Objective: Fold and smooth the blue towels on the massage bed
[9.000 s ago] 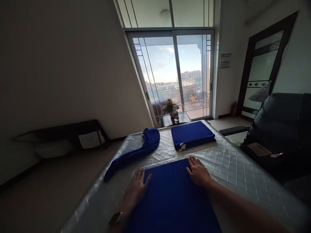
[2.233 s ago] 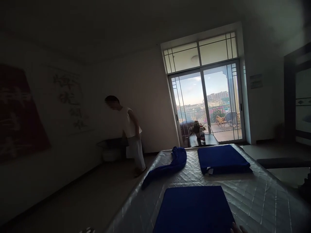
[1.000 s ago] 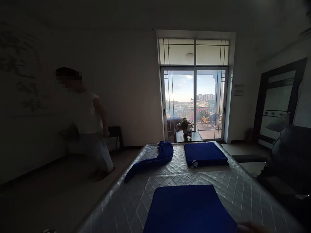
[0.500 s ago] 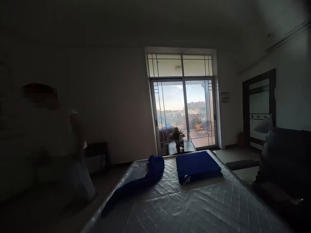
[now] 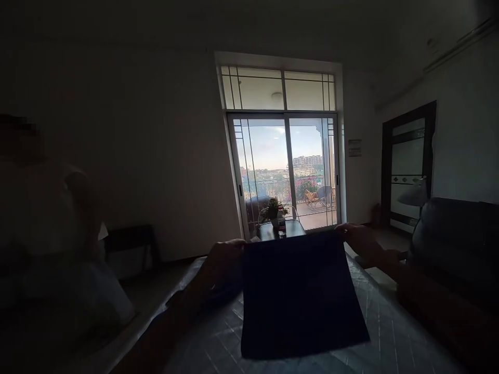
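A folded dark blue cloth (image 5: 298, 296) hangs upright in front of me, held up by its two top corners. My left hand (image 5: 229, 249) pinches the upper left corner, and my right hand (image 5: 356, 238) grips the upper right one. Below the cloth lies a silvery quilted surface (image 5: 393, 322), partly hidden by it. A second, crumpled blue cloth (image 5: 228, 288) rests on that surface behind my left forearm, only partly visible in the dim light. What kind of textile either one is, I cannot tell.
Beyond the far edge stand a small dark table (image 5: 265, 231), a potted plant (image 5: 273, 209) and a bottle (image 5: 281, 221), before a sliding glass door (image 5: 289, 171). A dark leather chair (image 5: 456, 239) is at right. Another person (image 5: 50, 218) is at left, near a dark bench (image 5: 130, 238).
Both my hands have come into view and taken hold of the folded blue cloth, lifting it off the quilted surface. The other person has shifted left in the picture.
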A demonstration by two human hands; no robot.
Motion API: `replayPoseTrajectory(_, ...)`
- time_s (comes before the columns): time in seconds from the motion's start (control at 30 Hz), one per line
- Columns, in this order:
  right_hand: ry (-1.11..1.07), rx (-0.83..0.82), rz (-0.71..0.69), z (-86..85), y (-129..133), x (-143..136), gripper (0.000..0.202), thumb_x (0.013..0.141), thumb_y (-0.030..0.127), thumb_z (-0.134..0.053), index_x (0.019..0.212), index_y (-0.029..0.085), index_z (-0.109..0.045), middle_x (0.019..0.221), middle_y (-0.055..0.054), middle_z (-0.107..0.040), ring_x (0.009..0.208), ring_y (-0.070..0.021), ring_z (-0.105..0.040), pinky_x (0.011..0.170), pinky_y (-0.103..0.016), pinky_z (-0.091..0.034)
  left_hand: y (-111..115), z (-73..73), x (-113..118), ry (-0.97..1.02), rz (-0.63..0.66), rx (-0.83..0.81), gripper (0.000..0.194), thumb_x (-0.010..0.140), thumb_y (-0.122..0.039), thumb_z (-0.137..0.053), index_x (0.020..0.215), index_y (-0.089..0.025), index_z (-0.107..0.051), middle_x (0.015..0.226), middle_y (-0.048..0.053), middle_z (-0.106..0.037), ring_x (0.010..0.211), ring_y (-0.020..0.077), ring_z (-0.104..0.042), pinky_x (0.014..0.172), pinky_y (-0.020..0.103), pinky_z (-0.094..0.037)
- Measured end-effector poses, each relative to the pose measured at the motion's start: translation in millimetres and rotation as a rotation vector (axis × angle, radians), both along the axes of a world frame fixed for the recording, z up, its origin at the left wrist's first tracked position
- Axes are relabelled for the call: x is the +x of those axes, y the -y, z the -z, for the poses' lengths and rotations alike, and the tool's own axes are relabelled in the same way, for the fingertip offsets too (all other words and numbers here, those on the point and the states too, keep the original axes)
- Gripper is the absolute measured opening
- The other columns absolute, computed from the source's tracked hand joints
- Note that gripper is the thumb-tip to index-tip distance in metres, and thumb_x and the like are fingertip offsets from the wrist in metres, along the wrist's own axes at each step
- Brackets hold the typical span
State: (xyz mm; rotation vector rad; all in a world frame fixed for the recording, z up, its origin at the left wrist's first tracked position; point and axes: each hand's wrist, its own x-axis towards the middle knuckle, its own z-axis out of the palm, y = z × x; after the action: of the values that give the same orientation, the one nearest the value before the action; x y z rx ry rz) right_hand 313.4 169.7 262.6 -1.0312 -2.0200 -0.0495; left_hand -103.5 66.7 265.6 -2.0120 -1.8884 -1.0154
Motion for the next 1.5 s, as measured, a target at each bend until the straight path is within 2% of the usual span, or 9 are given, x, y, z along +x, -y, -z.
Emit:
replayPoseTrajectory(0.13, -0.103, 0.1, 0.092, -42.3, -59.3, -20.5, 0.034, 0.104, 0.032, -0.047, 0.112, 0.016, -0.076, 0.116, -0.011, -0.08, 0.098, -0.0195, -0.074, 0.092, -0.033, -0.054, -53.9, -34.7, 8.2, 0.276, -0.126, 0.228, 0.036, 0.093, -0.043, -0.054, 0.11, -0.024, -0.08, 0.073, -0.002, -0.08, 0.074, 0.0204, -0.078, 0.089, 0.032, -0.057)
replayPoseTrajectory(0.23, -0.189, 0.139, 0.107, -35.0, -96.4, -22.6, 0.031, 0.102, 0.032, -0.05, 0.115, 0.019, -0.075, 0.117, -0.01, -0.079, 0.103, -0.0209, -0.072, 0.096, -0.036, -0.054, -85.1, -17.4, 18.3, 0.376, -0.138, 0.301, 0.037, 0.094, -0.043, -0.052, 0.115, -0.024, -0.075, 0.082, -0.001, -0.08, 0.082, 0.0215, -0.079, 0.092, 0.034, -0.057)
replayPoseTrajectory(0.33, -0.237, 0.08, 0.122, 16.1, -130.1, -20.0, 0.032, 0.101, 0.033, -0.049, 0.116, 0.018, -0.074, 0.119, -0.012, -0.078, 0.104, -0.0228, -0.072, 0.097, -0.038, -0.054, -111.1, 44.9, 31.0, 0.35, -0.107, 0.238, 0.033, 0.094, -0.036, -0.05, 0.114, -0.022, -0.072, 0.107, 0.006, -0.08, 0.098, 0.0238, -0.077, 0.094, 0.036, -0.058)
replayPoseTrajectory(0.5, -0.261, -0.079, 0.178, 154.5, -147.6, -9.3, 0.027, 0.096, 0.03, -0.049, 0.102, 0.022, -0.073, 0.102, -0.01, -0.08, 0.095, -0.0267, -0.074, 0.088, -0.041, -0.059, -133.3, 181.3, 58.0, 0.291, -0.009, 0.06, 0.022, 0.089, -0.022, -0.049, 0.095, -0.023, -0.07, 0.104, 0.008, -0.076, 0.093, 0.0242, -0.076, 0.083, 0.035, -0.06)
replayPoseTrajectory(0.63, -0.253, -0.145, 0.19, 227.1, -131.9, 4.2, 0.024, 0.096, 0.03, -0.047, 0.095, 0.029, -0.072, 0.1, -0.008, -0.08, 0.096, -0.0289, -0.076, 0.086, -0.041, -0.06, -132.0, 237.1, 67.4, 0.202, 0.011, -0.056, 0.016, 0.086, -0.02, -0.051, 0.086, -0.028, -0.064, 0.097, 0.006, -0.075, 0.096, 0.0266, -0.074, 0.087, 0.04, -0.059)
replayPoseTrajectory(0.83, -0.251, -0.152, 0.118, 232.5, -130.4, 20.1, 0.025, 0.099, 0.036, -0.045, 0.101, 0.031, -0.069, 0.11, -0.009, -0.078, 0.108, -0.0318, -0.074, 0.099, -0.046, -0.057, -131.3, 236.7, 62.5, 0.043, -0.029, -0.097, 0.013, 0.086, -0.02, -0.052, 0.082, -0.03, -0.06, 0.098, 0.006, -0.073, 0.101, 0.0303, -0.069, 0.092, 0.044, -0.054)
replayPoseTrajectory(1.17, -0.104, -0.214, 0.168, 245.2, -120.5, 31.5, 0.023, 0.089, 0.032, -0.051, 0.091, 0.032, -0.074, 0.103, -0.008, -0.078, 0.102, -0.0334, -0.077, 0.093, -0.047, -0.061, -126.6, 232.8, 67.1, -0.064, 0.051, -0.134, 0.011, 0.081, -0.02, -0.058, 0.079, -0.03, -0.062, 0.098, 0.009, -0.075, 0.113, 0.0348, -0.066, 0.103, 0.054, -0.05)
replayPoseTrajectory(1.33, -0.065, -0.111, 0.196, 250.0, -131.3, 22.2, 0.033, 0.09, 0.036, -0.05, 0.11, 0.035, -0.075, 0.13, -0.014, -0.075, 0.126, -0.0382, -0.069, 0.11, -0.059, -0.053, -125.6, 230.2, 69.0, -0.052, 0.097, -0.193, 0.042, 0.082, -0.02, -0.056, 0.122, -0.027, -0.069, 0.143, 0.016, -0.067, 0.143, 0.0355, -0.054, 0.126, 0.055, -0.04)
replayPoseTrajectory(1.5, -0.04, -0.077, -0.031, 273.0, -143.9, -4.9, 0.05, 0.086, 0.044, -0.061, 0.134, 0.057, -0.064, 0.153, -0.003, -0.064, 0.149, -0.0317, -0.05, 0.122, -0.06, -0.039, -129.0, 234.4, 75.9, -0.064, 0.275, -0.334, 0.065, 0.097, -0.035, -0.047, 0.161, -0.028, -0.043, 0.173, 0.008, -0.039, 0.163, 0.0215, -0.029, 0.135, 0.041, -0.028)
